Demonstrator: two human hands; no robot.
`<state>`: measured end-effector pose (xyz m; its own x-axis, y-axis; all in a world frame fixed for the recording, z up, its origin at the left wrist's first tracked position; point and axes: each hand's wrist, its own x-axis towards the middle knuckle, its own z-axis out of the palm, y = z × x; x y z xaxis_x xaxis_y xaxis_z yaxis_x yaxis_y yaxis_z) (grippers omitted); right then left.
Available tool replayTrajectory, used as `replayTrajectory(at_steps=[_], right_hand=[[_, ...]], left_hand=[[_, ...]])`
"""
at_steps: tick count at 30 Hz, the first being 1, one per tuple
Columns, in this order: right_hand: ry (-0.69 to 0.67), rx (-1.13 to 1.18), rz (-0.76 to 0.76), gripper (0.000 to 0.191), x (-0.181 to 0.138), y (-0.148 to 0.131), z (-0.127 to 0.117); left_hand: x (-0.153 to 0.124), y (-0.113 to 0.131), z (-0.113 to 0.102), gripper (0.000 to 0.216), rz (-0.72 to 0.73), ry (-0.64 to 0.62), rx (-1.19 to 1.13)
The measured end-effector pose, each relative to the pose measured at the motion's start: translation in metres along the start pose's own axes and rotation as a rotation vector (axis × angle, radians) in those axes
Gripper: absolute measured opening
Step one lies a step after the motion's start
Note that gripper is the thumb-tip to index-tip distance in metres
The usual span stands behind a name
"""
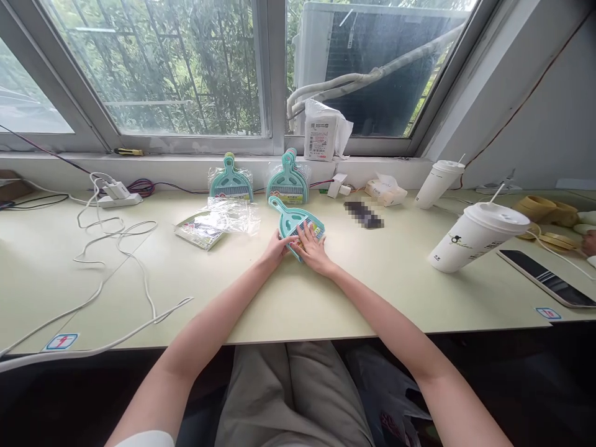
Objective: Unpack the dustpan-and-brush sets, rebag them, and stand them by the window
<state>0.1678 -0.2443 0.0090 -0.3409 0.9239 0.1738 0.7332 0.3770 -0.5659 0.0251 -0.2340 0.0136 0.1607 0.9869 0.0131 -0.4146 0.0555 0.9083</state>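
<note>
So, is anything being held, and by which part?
Yes, a teal dustpan: the left hand grips its near left edge, and the right hand lies spread on its front. The handle is free.

- I count three teal dustpans (289, 218); from my station I cannot tell whether the rear ones are nested.
- Wearer's hands (315, 253): two.
- Flat labelled packet (195, 233): one.
- White lidded cups (475, 242): two.
- Phone (549, 278): I log one.
- Table-edge stickers (62, 341): two.
- Yellow-and-black tool (129, 151): one.
- Tissue pack (385, 192): one.
- White sill package (320, 133): one.
- Pixelated dark object (364, 215): one, its identity hidden from me.
</note>
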Motion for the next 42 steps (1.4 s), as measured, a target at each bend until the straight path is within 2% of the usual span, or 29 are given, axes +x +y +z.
replayTrajectory(at_steps=[3, 5, 8, 10, 11, 15, 17, 18, 19, 22, 24, 25, 28, 31, 33, 36, 42], right_hand=[[0.006, 0.046, -0.001, 0.073, 0.000, 0.000, -0.002], [0.072, 0.085, 0.008, 0.074, -0.001, -0.002, -0.007], [0.366, 0.226, 0.126, 0.078, -0.004, -0.004, -0.014], [0.498, 0.450, 0.236, 0.079, -0.005, -0.003, -0.015], [0.477, 0.597, 0.269, 0.076, -0.006, -0.001, -0.015], [0.182, 1.138, 0.279, 0.042, -0.004, 0.006, -0.011], [0.191, 1.283, 0.295, 0.029, -0.003, 0.009, -0.011], [0.221, 1.324, 0.309, 0.026, -0.002, 0.010, -0.012], [0.250, 1.347, 0.323, 0.024, -0.002, 0.011, -0.013], [0.327, 1.363, 0.370, 0.020, -0.003, 0.017, -0.017], [0.371, 1.356, 0.399, 0.018, -0.003, 0.021, -0.019], [0.383, 1.349, 0.410, 0.018, -0.003, 0.023, -0.020], [0.372, 1.322, 0.410, 0.017, -0.002, 0.027, -0.021], [0.321, 1.306, 0.402, 0.015, -0.002, 0.025, -0.023], [0.270, 1.297, 0.410, 0.014, -0.003, 0.022, -0.024], [0.207, 1.284, 0.429, 0.012, -0.004, 0.017, -0.025], [0.208, 1.256, 0.412, 0.012, -0.007, 0.015, -0.025]], left_hand=[[0.000, 0.000, -0.001, 0.054, -0.005, 0.020, 0.003], [0.000, 0.002, -0.001, 0.056, 0.011, 0.018, -0.010], [-0.002, 0.004, 0.001, 0.053, 0.038, 0.018, -0.036], [-0.004, 0.006, 0.002, 0.051, 0.045, 0.014, -0.047], [-0.005, 0.007, 0.003, 0.051, 0.049, 0.005, -0.047], [-0.007, 0.011, 0.005, 0.054, 0.056, -0.074, 0.026], [-0.004, 0.014, 0.002, 0.050, 0.070, -0.091, 0.133], [-0.001, 0.017, -0.001, 0.046, 0.098, -0.048, 0.213], [0.002, 0.021, -0.007, 0.043, 0.149, 0.037, 0.317], [0.013, 0.033, -0.034, 0.040, 0.411, 0.410, 0.735], [0.017, 0.041, -0.058, 0.044, 0.510, 0.551, 1.011], [0.018, 0.044, -0.069, 0.043, 0.494, 0.580, 1.110], [0.019, 0.046, -0.089, 0.025, 0.333, 0.530, 1.208], [0.019, 0.041, -0.085, 0.019, 0.278, 0.448, 1.092], [0.018, 0.035, -0.075, 0.025, 0.306, 0.426, 1.039], [0.017, 0.029, -0.063, 0.024, 0.369, 0.388, 1.132], [0.016, 0.035, -0.067, 0.057, 0.489, 0.382, 1.290]])
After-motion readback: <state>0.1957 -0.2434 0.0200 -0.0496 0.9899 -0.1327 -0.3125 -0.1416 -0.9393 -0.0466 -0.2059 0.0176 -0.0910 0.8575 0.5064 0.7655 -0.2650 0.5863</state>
